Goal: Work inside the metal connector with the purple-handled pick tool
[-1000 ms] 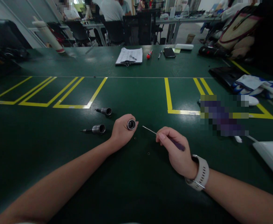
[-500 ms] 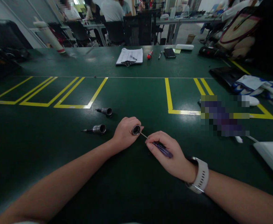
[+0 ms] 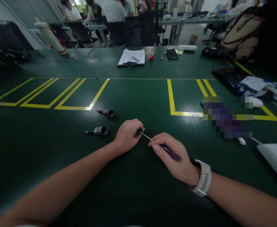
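Observation:
My left hand (image 3: 128,134) is wrapped round a metal cylindrical part (image 3: 138,132), its round hollow end facing me. In my right hand (image 3: 172,154) is a screwdriver with a dark purple handle (image 3: 171,153), gripped between thumb and fingers. Its thin shaft (image 3: 147,136) reaches to the mouth of the cylinder; the tip's exact contact is too small to make out. Left of my left hand lie two similar metal parts, each with a hollow cup and a thin stem: a nearer one (image 3: 100,130) and a farther one (image 3: 108,113).
Yellow tape (image 3: 73,108) marks boxes on the green table (image 3: 133,94). Farther back are a clipboard (image 3: 131,57), a red-tipped tool (image 3: 152,56), a pen and a black phone (image 3: 172,54). On the right lie a blurred purple item (image 3: 225,119), gloves (image 3: 258,86) and a white object (image 3: 276,157).
The screwdriver handle has turned and shifted slightly right and down in my right hand, and more of its shaft shows. My left hand and the part have barely moved.

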`<state>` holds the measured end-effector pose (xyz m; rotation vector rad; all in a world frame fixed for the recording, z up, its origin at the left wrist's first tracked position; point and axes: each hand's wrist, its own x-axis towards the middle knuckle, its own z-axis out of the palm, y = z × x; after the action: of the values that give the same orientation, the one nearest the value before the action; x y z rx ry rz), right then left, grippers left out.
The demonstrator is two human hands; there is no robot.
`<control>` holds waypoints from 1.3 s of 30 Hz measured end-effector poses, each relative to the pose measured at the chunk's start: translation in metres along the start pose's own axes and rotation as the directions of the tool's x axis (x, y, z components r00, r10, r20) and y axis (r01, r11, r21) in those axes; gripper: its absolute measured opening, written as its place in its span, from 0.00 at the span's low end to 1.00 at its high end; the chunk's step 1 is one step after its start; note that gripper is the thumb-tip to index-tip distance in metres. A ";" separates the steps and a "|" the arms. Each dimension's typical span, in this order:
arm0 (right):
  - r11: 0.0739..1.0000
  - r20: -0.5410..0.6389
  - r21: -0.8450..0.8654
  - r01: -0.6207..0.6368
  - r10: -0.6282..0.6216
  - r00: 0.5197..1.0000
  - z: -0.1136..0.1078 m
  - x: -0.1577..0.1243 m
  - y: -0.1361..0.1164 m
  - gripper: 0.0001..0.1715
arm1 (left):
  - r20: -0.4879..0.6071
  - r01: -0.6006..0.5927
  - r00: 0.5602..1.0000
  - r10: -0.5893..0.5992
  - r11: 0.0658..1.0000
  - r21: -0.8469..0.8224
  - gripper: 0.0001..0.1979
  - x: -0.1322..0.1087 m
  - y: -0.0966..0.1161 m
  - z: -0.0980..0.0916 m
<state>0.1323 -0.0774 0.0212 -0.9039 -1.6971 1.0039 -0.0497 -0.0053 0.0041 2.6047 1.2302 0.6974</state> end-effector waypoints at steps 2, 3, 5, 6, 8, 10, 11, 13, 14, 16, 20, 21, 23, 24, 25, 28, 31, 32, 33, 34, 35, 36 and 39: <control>1.000 -0.003 -0.023 -0.018 0.018 1.000 0.001 0.000 0.000 0.05 | 0.012 -0.025 1.000 0.025 0.999 0.025 0.08 0.000 0.001 -0.001; 0.999 0.005 -0.015 -0.047 0.047 0.999 0.001 0.000 0.000 0.05 | 0.019 -0.038 0.999 0.038 0.999 0.037 0.08 0.000 0.001 -0.001; 0.990 0.027 0.050 -0.130 0.129 0.991 0.000 0.001 0.003 0.06 | 0.029 -0.061 0.998 0.059 0.997 0.045 0.08 -0.001 0.001 -0.002; 0.979 0.034 0.110 -0.172 0.170 0.985 0.000 0.002 0.004 0.06 | 0.032 -0.070 0.997 0.069 0.997 0.037 0.08 -0.001 0.001 -0.002; 0.932 0.032 0.267 -0.245 0.245 0.969 -0.001 0.004 0.008 0.07 | 0.029 -0.086 0.996 0.085 0.996 0.003 0.07 -0.001 0.001 -0.003; 0.855 0.032 0.426 -0.295 0.312 0.950 -0.003 0.007 0.011 0.07 | 0.004 -0.094 0.996 0.094 0.995 -0.045 0.08 -0.001 0.001 -0.003; 0.815 0.043 0.484 -0.318 0.341 0.939 -0.003 0.009 0.012 0.07 | -0.013 -0.096 0.995 0.095 0.993 -0.070 0.09 -0.001 0.001 -0.003; 0.756 0.073 0.548 -0.359 0.384 0.920 -0.003 0.011 0.013 0.07 | -0.039 -0.098 0.995 0.094 0.988 -0.119 0.10 0.000 0.002 -0.003; 0.744 0.079 0.559 -0.366 0.392 0.917 -0.003 0.011 0.012 0.07 | -0.044 -0.096 0.995 0.091 0.986 -0.138 0.10 0.000 0.002 -0.003; 0.761 0.060 0.549 -0.346 0.376 0.925 -0.002 0.010 0.011 0.07 | -0.051 -0.079 0.996 0.072 0.985 -0.154 0.10 0.001 0.002 -0.003; 0.884 -0.013 0.384 -0.267 0.294 0.956 -0.002 0.005 0.009 0.06 | -0.042 -0.031 0.999 0.028 0.997 -0.068 0.08 0.001 0.002 -0.002; 0.905 -0.009 0.332 -0.268 0.287 0.958 -0.002 0.004 0.008 0.06 | -0.029 -0.027 0.999 0.026 0.999 -0.027 0.08 0.000 0.002 -0.002; 0.920 0.015 0.273 -0.282 0.289 0.957 -0.002 0.003 0.008 0.07 | 0.004 -0.034 0.999 0.034 0.998 0.052 0.08 0.000 0.002 -0.002; 0.915 0.029 0.280 -0.291 0.295 0.955 -0.002 0.004 0.009 0.07 | 0.019 -0.043 0.999 0.041 0.996 0.080 0.08 -0.001 0.002 -0.002; 0.903 0.039 0.310 -0.299 0.302 0.952 -0.002 0.004 0.010 0.07 | 0.031 -0.052 0.998 0.049 0.994 0.096 0.08 -0.001 0.002 -0.002; 0.830 0.046 0.464 -0.309 0.326 0.944 -0.002 0.006 0.012 0.06 | 0.040 -0.072 0.997 0.070 0.996 0.059 0.08 -0.002 0.002 -0.003; 0.737 0.061 0.584 -0.341 0.379 0.924 -0.002 0.009 0.012 0.06 | 0.013 -0.087 0.996 0.088 0.995 -0.047 0.08 -0.002 0.002 -0.004; 0.708 0.078 0.608 -0.359 0.397 0.915 -0.002 0.010 0.011 0.07 | 0.010 -0.096 0.995 0.097 0.992 -0.078 0.08 -0.002 0.002 -0.004; 0.684 0.098 0.625 -0.377 0.411 0.907 -0.003 0.011 0.010 0.07 | 0.013 -0.103 0.994 0.105 0.990 -0.100 0.09 -0.001 0.002 -0.004; 0.667 0.114 0.635 -0.390 0.418 0.901 -0.003 0.011 0.009 0.07 | 0.021 -0.109 0.993 0.112 0.987 -0.116 0.09 -0.001 0.002 -0.004; 0.660 0.122 0.640 -0.393 0.417 0.901 -0.003 0.011 0.009 0.07 | 0.028 -0.111 0.993 0.115 0.986 -0.126 0.09 -0.001 0.002 -0.004; 0.666 0.116 0.641 -0.382 0.408 0.905 -0.003 0.011 0.009 0.07 | 0.031 -0.108 0.993 0.112 0.986 -0.126 0.09 -0.001 0.002 -0.004; 0.745 0.032 0.596 -0.300 0.351 0.936 -0.002 0.008 0.010 0.07 | 0.023 -0.076 0.997 0.079 0.994 -0.082 0.08 0.000 0.001 -0.003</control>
<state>0.1332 -0.0662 0.0149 -0.8093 -1.0474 1.5998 -0.0506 -0.0063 0.0075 2.5980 1.0751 0.7086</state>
